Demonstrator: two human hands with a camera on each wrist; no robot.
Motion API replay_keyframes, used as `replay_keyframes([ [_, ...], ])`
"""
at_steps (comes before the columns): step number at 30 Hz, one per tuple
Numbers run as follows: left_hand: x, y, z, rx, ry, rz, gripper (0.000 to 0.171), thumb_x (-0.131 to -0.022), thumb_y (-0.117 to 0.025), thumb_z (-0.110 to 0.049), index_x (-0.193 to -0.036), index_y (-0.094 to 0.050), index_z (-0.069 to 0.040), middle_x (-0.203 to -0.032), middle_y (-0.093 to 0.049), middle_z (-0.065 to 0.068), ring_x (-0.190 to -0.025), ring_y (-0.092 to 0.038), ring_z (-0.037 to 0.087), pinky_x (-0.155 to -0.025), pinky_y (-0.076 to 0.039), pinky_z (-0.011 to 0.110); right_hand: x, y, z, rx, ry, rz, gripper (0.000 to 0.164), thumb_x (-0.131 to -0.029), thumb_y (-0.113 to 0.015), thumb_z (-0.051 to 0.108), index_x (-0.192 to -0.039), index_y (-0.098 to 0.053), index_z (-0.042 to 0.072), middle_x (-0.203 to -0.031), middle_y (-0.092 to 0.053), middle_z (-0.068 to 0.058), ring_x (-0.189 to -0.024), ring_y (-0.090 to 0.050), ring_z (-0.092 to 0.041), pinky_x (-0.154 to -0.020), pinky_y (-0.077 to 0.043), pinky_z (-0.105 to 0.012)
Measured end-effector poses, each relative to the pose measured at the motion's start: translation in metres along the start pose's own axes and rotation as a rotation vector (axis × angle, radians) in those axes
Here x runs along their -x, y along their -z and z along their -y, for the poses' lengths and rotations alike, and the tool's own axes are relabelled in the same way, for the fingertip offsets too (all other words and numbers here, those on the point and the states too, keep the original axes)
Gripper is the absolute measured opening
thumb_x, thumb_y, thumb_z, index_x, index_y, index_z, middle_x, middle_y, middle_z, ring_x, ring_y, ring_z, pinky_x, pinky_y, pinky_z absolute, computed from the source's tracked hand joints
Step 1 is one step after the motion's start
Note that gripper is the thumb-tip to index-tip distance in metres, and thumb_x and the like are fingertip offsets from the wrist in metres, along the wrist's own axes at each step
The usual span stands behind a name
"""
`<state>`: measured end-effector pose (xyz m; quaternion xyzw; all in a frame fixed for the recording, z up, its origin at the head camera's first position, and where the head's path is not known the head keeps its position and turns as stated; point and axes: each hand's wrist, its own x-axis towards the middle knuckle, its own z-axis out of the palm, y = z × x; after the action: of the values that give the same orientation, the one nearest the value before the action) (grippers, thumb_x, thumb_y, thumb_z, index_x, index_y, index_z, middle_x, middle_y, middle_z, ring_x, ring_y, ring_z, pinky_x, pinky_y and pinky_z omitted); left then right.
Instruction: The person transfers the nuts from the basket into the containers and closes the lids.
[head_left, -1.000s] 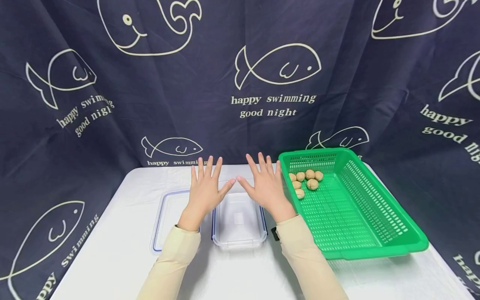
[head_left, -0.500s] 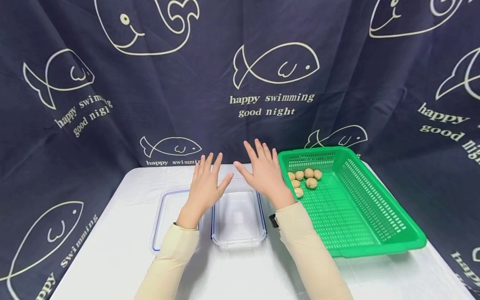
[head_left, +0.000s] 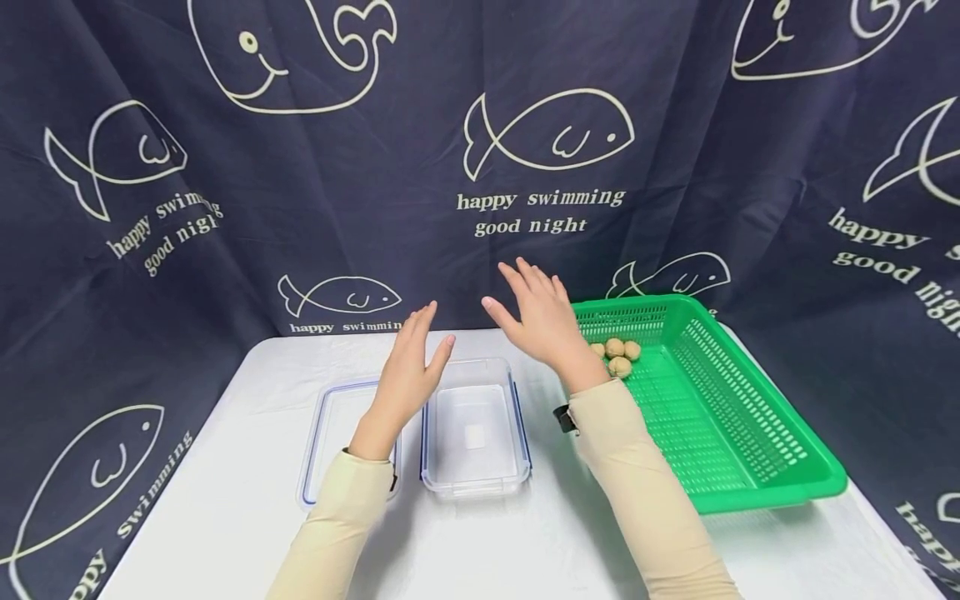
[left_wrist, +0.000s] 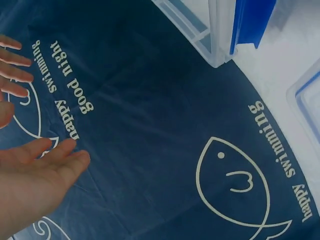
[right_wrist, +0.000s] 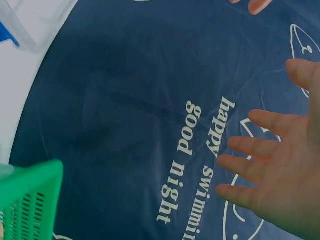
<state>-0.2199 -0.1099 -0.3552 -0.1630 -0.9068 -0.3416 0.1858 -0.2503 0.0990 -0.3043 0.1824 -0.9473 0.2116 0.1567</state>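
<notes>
In the head view my left hand [head_left: 405, 371] hovers between a clear lid with a blue seal [head_left: 321, 442] and a clear plastic container [head_left: 474, 437], holding nothing. Its fingers are straight and the thumb stands apart. My right hand [head_left: 542, 321], raised higher, is by the near-left corner of a green basket [head_left: 750, 400], also holding nothing, with fingers spread. Several walnuts [head_left: 619, 367] lie in the basket's far left part; my right hand and wrist hide some of them. The left wrist view shows the left palm [left_wrist: 35, 185], and the right wrist view the right palm [right_wrist: 285, 165].
Everything stands on a table with a white cloth [head_left: 225, 500]. A dark blue curtain [head_left: 420, 208] printed with white fish hangs right behind it. The basket takes up the table's right side, its high walls beside the container.
Both hands have turned so their palms face inward more. My right hand has risen and shifted right toward the basket, covering some walnuts. The gap between the hands has widened.
</notes>
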Motion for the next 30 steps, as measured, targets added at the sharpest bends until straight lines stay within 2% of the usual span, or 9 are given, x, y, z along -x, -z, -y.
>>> replay_keyframes([
  [8,0.003,0.000,0.006,0.151,-0.021,-0.073,0.052,-0.098,-0.056,-0.017,-0.143,-0.040,0.001,-0.140,-0.048,0.022,-0.130,-0.044,0.037,-0.110,-0.036,0.049,-0.008,0.016,-0.015,-0.073,0.017,-0.005,0.064,-0.100,-0.044,0.047,-0.151,-0.030,0.012,-0.156,-0.027,-0.015,-0.143,-0.024,-0.032,-0.118,-0.012,-0.056],
  [14,0.006,-0.002,0.014,0.261,-0.004,-0.099,0.047,-0.096,-0.057,-0.007,-0.138,-0.043,0.007,-0.136,-0.051,0.025,-0.128,-0.048,0.035,-0.108,-0.041,0.042,-0.011,0.025,-0.029,-0.117,0.003,-0.003,0.063,-0.100,-0.045,0.045,-0.151,-0.030,0.011,-0.156,-0.027,-0.015,-0.144,-0.023,-0.031,-0.117,-0.015,-0.055],
  [19,0.011,-0.004,0.020,0.353,0.066,-0.094,0.044,-0.095,-0.056,-0.005,-0.136,-0.045,0.009,-0.136,-0.051,0.026,-0.127,-0.049,0.037,-0.108,-0.041,0.041,-0.009,0.028,-0.046,-0.154,-0.008,-0.012,0.063,-0.100,-0.043,0.047,-0.151,-0.030,0.012,-0.156,-0.027,-0.016,-0.143,-0.023,-0.033,-0.116,-0.018,-0.056],
  [23,0.016,-0.009,0.027,0.435,0.147,-0.079,0.043,-0.095,-0.055,-0.001,-0.135,-0.045,0.011,-0.135,-0.050,0.028,-0.127,-0.048,0.039,-0.107,-0.041,0.041,-0.008,0.028,-0.062,-0.189,-0.024,-0.010,0.064,-0.100,-0.041,0.048,-0.151,-0.030,0.012,-0.156,-0.027,-0.017,-0.142,-0.024,-0.037,-0.115,-0.021,-0.057],
  [30,0.023,-0.017,0.038,0.550,0.335,-0.072,0.044,-0.093,-0.053,0.006,-0.135,-0.043,0.012,-0.138,-0.047,0.029,-0.130,-0.045,0.039,-0.109,-0.039,0.038,-0.005,0.029,-0.090,-0.274,-0.044,0.005,0.062,-0.101,-0.039,0.049,-0.152,-0.028,0.016,-0.156,-0.025,-0.015,-0.143,-0.022,-0.036,-0.114,-0.021,-0.058],
])
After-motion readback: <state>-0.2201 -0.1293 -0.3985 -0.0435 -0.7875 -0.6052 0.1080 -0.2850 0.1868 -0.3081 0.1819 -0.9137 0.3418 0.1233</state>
